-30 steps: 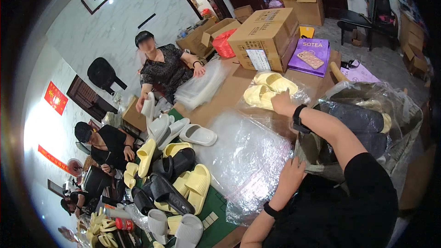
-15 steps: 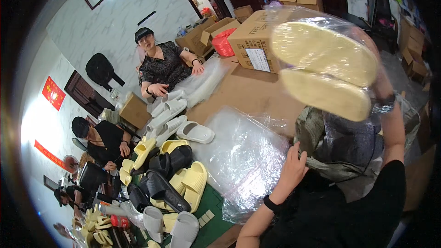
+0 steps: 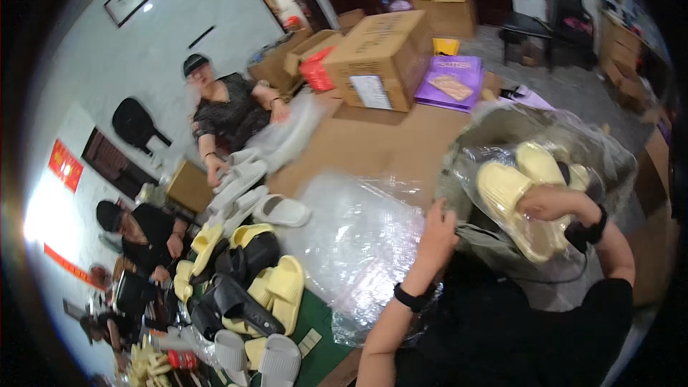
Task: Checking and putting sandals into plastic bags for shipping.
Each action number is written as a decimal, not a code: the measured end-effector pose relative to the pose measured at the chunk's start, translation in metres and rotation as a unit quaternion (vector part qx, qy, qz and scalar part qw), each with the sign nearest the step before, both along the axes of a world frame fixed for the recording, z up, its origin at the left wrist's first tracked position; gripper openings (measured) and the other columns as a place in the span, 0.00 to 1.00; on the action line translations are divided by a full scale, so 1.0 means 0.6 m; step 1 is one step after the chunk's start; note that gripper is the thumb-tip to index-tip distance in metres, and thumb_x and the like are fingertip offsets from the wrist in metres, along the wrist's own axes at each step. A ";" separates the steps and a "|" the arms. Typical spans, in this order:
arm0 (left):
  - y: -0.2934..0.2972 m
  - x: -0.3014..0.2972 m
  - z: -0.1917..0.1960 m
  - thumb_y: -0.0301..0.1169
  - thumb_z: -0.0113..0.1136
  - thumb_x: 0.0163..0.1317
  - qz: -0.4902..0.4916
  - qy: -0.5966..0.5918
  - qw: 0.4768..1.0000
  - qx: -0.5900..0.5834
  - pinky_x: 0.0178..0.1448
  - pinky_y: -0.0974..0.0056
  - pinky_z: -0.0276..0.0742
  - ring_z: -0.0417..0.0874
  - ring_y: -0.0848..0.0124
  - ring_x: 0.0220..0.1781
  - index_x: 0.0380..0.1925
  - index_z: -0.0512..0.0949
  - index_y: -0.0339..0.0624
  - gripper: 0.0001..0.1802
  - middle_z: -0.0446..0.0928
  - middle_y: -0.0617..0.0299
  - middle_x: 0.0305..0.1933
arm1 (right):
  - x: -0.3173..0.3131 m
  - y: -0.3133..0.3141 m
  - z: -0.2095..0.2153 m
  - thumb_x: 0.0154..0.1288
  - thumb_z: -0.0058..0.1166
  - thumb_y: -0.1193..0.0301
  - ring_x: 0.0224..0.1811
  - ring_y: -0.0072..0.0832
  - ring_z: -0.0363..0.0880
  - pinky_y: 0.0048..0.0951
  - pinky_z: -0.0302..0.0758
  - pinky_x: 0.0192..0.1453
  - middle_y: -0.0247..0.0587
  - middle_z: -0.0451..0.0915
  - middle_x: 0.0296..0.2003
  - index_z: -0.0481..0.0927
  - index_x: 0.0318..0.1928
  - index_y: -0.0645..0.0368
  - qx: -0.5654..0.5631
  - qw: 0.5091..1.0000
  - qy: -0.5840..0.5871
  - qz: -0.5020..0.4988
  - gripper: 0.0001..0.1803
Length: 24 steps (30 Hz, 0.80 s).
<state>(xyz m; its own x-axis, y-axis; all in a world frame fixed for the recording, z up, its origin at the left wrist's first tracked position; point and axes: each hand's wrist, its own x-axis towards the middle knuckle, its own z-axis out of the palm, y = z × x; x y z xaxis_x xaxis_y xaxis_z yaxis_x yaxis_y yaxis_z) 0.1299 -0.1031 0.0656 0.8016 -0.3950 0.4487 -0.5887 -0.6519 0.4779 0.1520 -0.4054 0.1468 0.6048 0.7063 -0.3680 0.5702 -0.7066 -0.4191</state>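
My right hand (image 3: 548, 204) is closed on a pair of pale yellow slippers (image 3: 505, 186) in a clear plastic bag, inside the mouth of a grey-green woven sack (image 3: 469, 140). Further yellow slippers (image 3: 541, 161) show in the sack beyond that hand. With fingers bent, my left hand (image 3: 437, 233) is at the sack's left rim and appears to pinch it. Flat clear plastic bags (image 3: 358, 236) lie in a stack on the table left of this hand. The sack's lower contents are hidden.
Loose yellow, black, grey and white slippers (image 3: 247, 301) heap up at the table's left. A carton (image 3: 376, 64) and purple packets (image 3: 448, 82) stand at the far side. A person (image 3: 233, 111) sits across the table, one hand by white slippers; other people work further left.
My right hand has brought the bagged yellow slippers down from above the table into the sack's mouth. My left hand stays at the rim. The person opposite has reached toward the white slippers.
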 end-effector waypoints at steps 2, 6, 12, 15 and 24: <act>0.007 -0.009 0.023 0.14 0.55 0.41 0.004 -0.007 1.000 -0.004 0.62 0.48 0.66 0.64 0.39 0.61 0.40 0.66 0.32 0.21 0.61 0.35 0.60 | -0.001 0.039 -0.023 0.57 0.53 0.68 0.52 0.38 0.72 0.43 0.66 0.57 0.41 0.77 0.46 0.77 0.45 0.56 0.075 0.986 -0.132 -0.062 0.14; -0.002 -0.007 0.037 0.14 0.56 0.41 -0.014 -0.009 1.000 -0.004 0.65 0.47 0.63 0.63 0.37 0.61 0.40 0.66 0.31 0.22 0.60 0.33 0.60 | 0.023 0.082 -0.067 0.50 0.56 0.70 0.53 0.39 0.73 0.45 0.56 0.70 0.43 0.77 0.43 0.79 0.38 0.60 0.064 0.977 -0.180 0.099 0.13; 0.005 -0.022 0.038 0.13 0.59 0.39 -0.025 -0.014 1.000 0.007 0.60 0.50 0.66 0.66 0.40 0.58 0.37 0.65 0.32 0.21 0.62 0.36 0.59 | 0.025 0.131 -0.097 0.52 0.53 0.69 0.42 0.42 0.78 0.52 0.50 0.72 0.45 0.78 0.32 0.78 0.36 0.58 0.024 0.986 -0.041 0.162 0.10; 0.008 -0.027 0.043 0.13 0.59 0.39 -0.022 -0.010 1.000 0.009 0.59 0.51 0.67 0.66 0.40 0.59 0.36 0.65 0.33 0.21 0.62 0.37 0.60 | 0.036 0.126 -0.135 0.53 0.54 0.67 0.47 0.38 0.76 0.51 0.50 0.72 0.44 0.77 0.36 0.77 0.37 0.59 0.057 0.970 -0.173 0.164 0.12; 0.012 -0.023 0.043 0.13 0.62 0.38 -0.008 -0.025 0.999 0.047 0.62 0.52 0.65 0.64 0.42 0.61 0.37 0.68 0.34 0.22 0.63 0.40 0.60 | -0.033 -0.033 0.039 0.51 0.63 0.49 0.41 0.46 0.76 0.44 0.70 0.49 0.45 0.79 0.37 0.78 0.43 0.57 0.202 0.835 -0.435 -0.270 0.27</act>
<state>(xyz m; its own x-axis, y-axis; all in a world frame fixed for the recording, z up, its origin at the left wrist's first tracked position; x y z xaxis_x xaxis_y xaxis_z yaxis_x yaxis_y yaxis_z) 0.1162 -0.0958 0.0916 0.7722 -0.4494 0.4491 -0.6212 -0.6824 0.3852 0.1325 -0.4252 0.1703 0.7894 0.2047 0.5787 0.4269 -0.8605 -0.2779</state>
